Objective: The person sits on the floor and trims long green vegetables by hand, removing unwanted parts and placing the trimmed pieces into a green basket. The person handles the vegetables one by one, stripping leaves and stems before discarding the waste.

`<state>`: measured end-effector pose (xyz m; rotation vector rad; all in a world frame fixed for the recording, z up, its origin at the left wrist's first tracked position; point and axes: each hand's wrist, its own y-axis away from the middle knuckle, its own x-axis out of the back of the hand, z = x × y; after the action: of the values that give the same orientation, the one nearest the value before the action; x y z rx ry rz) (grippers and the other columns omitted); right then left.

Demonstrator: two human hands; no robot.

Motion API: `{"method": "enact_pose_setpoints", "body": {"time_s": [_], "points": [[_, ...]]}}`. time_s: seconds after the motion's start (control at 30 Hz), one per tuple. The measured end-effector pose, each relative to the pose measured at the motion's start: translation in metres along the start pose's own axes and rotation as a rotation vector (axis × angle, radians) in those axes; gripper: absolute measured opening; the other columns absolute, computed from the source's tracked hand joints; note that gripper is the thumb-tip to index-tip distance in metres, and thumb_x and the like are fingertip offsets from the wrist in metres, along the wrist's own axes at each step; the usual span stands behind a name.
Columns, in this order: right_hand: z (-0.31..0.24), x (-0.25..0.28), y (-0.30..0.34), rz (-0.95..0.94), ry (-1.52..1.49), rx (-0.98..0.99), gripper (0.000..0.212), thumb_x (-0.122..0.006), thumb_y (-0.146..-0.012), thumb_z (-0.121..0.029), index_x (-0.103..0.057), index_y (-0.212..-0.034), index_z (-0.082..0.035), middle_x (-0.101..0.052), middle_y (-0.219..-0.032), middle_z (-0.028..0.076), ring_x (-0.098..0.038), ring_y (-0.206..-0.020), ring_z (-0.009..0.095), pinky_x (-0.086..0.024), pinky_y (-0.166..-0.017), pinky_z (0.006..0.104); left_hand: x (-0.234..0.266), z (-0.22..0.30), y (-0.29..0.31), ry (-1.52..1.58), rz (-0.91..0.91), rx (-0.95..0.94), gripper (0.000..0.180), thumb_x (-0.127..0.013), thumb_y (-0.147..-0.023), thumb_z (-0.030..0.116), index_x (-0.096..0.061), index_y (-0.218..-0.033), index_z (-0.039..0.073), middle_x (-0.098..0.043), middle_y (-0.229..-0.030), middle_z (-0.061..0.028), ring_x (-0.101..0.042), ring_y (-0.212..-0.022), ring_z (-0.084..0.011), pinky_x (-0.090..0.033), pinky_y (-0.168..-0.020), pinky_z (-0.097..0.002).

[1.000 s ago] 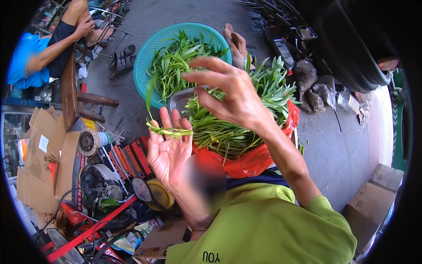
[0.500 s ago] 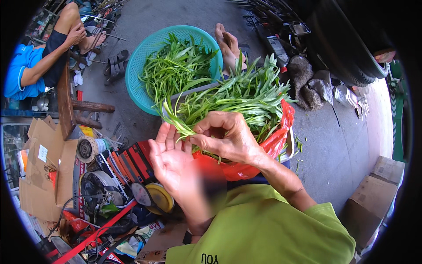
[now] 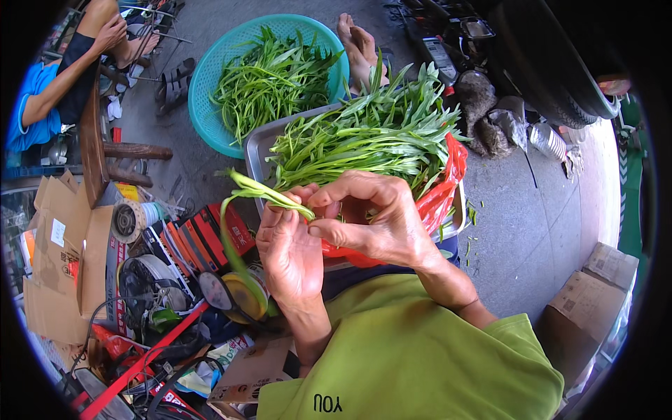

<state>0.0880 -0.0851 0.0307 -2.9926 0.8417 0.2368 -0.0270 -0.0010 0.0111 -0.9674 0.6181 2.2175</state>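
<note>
My left hand (image 3: 290, 255) holds a small bunch of leafy green stems (image 3: 262, 190) between thumb and fingers; one long leaf droops to the left. Close to the cut ends is my right hand (image 3: 395, 227), its thumb and forefinger curved with a gap between them. Just beyond both hands, a heap of long-leaved greens (image 3: 371, 143) lies in a metal tray (image 3: 257, 148), with a red plastic bag (image 3: 444, 185) along its right side. Behind the tray, a turquoise plastic basket (image 3: 204, 129) contains more greens (image 3: 273, 84).
A person in blue (image 3: 43, 98) sits at the far left beside a wooden bench (image 3: 92, 140). Cardboard boxes (image 3: 59, 259), a spool (image 3: 129, 220) and tools crowd the left. Large tires (image 3: 553, 70) stand at the far right, with stacked cartons (image 3: 584, 304) nearer. Bare feet (image 3: 360, 52) rest beyond the tray.
My left hand has closed from an open palm onto the bunch of stems. The bunch has swung to point left, and my right thumb and forefinger have parted. The view has shifted slightly.
</note>
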Motion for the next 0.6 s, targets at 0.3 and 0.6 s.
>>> {"method": "enact_pose_setpoints", "body": {"time_s": [0.3, 0.6], "points": [[-0.009, 0.009, 0.018, 0.129, 0.185, 0.121, 0.012, -0.062, -0.081, 0.001, -0.067, -0.092, 0.004, -0.064, -0.081, 0.01, -0.062, -0.07, 0.012, -0.048, -0.062, 0.0226, 0.006, -0.007, -0.001, 0.206, -0.124, 0.043, 0.019, -0.058, -0.089, 0.011, -0.054, -0.105, 0.003, -0.058, -0.105, -0.0117, -0.052, -0.106, -0.0252, -0.039, -0.094, -0.0414], [-0.009, 0.088, 0.058, 0.853, 0.133, 0.037, 0.018, -0.068, -0.085, -0.017, -0.067, -0.088, 0.001, -0.065, -0.071, 0.007, -0.054, -0.057, 0.006, -0.04, -0.047, 0.0188, -0.005, -0.011, 0.0, -0.177, 0.09, -0.041, 0.012, -0.058, -0.089, 0.009, -0.055, -0.098, 0.002, -0.063, -0.089, -0.0115, -0.058, -0.084, -0.0194, -0.044, -0.083, -0.0349]]}}
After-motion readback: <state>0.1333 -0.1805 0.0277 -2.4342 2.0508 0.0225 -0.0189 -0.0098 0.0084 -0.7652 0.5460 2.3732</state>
